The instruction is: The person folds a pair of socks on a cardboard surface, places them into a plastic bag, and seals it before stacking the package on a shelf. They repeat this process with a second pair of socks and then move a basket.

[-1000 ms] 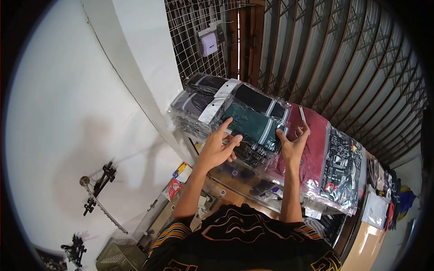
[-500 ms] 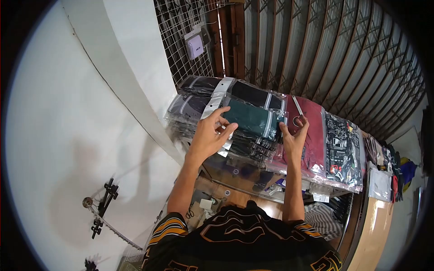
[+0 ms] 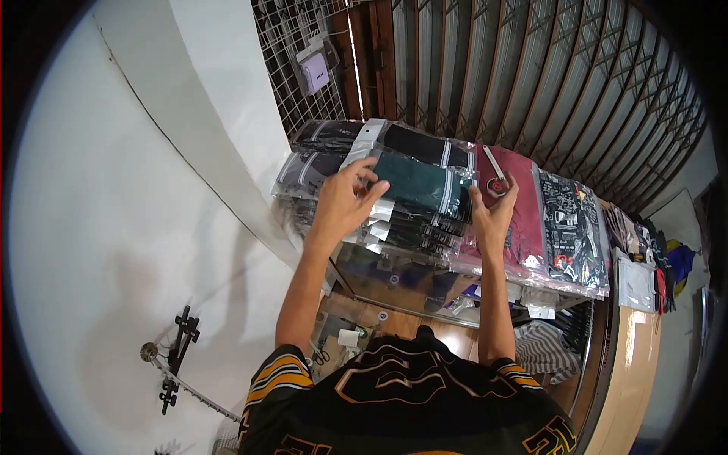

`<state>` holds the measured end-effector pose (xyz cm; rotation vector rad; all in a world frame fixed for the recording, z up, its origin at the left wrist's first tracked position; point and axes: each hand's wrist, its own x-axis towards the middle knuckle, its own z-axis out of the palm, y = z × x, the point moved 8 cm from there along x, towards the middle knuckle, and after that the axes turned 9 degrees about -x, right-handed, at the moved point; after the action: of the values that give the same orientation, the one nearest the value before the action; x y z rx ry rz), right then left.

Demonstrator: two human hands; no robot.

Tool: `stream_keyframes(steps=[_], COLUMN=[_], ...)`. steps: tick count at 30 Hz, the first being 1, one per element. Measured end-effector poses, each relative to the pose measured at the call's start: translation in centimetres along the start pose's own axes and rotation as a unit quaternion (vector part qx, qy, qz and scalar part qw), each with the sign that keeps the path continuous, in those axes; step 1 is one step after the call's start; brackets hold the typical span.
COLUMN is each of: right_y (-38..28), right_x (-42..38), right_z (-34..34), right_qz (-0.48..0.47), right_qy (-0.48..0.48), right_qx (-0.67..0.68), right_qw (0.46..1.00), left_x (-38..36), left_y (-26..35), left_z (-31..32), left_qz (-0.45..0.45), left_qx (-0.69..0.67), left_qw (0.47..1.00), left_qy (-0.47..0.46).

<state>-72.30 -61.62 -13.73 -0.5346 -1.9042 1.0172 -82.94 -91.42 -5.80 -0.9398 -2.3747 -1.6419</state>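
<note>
A dark green folded item with white stripes (image 3: 413,184) lies in clear plastic on top of a stack of packaged goods. My left hand (image 3: 347,199) is at its left end, thumb and fingers apart, holding nothing. At the right end, beside the white stripes, is my right hand (image 3: 494,210), its thumb and fingers also spread. A black packaged item (image 3: 418,145) lies just behind the green one. Beyond my right fingertips, a white strip with a round end (image 3: 493,164) rests on a red packaged item (image 3: 523,227).
Grey packages (image 3: 307,176) lie at the left of the stack, and a black printed package (image 3: 570,227) at the right. Behind stand a wire grid (image 3: 282,68) and a folding metal gate (image 3: 523,68). A white wall (image 3: 152,227) is on the left.
The whole view has shifted slightly, with the goods now a little higher and further left. Both hands stay at the two ends of the green package.
</note>
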Motion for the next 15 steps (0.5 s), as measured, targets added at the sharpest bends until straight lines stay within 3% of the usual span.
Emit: stream_keyframes(steps=[3, 6, 9, 12, 15], right_y=[-3.0, -6.7, -8.5, -9.8, -9.5], right_x=[0.7, 1.8, 2.9, 3.1, 3.4], right_z=[-0.4, 2.3, 7.1, 11.0, 14.0], right_qz=[-0.079, -0.187, -0.220, -0.220, -0.228], right_qy=[0.021, -0.049, -0.145, -0.225, -0.283], right_qx=[-0.070, -0.085, -0.151, -0.259, -0.317], right_qw=[0.994, 0.977, 0.953, 0.913, 0.876], left_x=[1.4, 4.0, 7.1, 9.2, 10.2], left_y=[1.0, 0.7, -0.5, -3.1, -5.4], left_z=[-0.5, -0.3, 0.6, 1.6, 1.6], left_qz=[0.062, 0.166, 0.188, 0.142, 0.093], left_qx=[0.060, 0.083, 0.120, 0.274, 0.299], left_qw=[0.996, 0.982, 0.975, 0.949, 0.942], left_qy=[0.018, 0.040, -0.010, -0.060, -0.119])
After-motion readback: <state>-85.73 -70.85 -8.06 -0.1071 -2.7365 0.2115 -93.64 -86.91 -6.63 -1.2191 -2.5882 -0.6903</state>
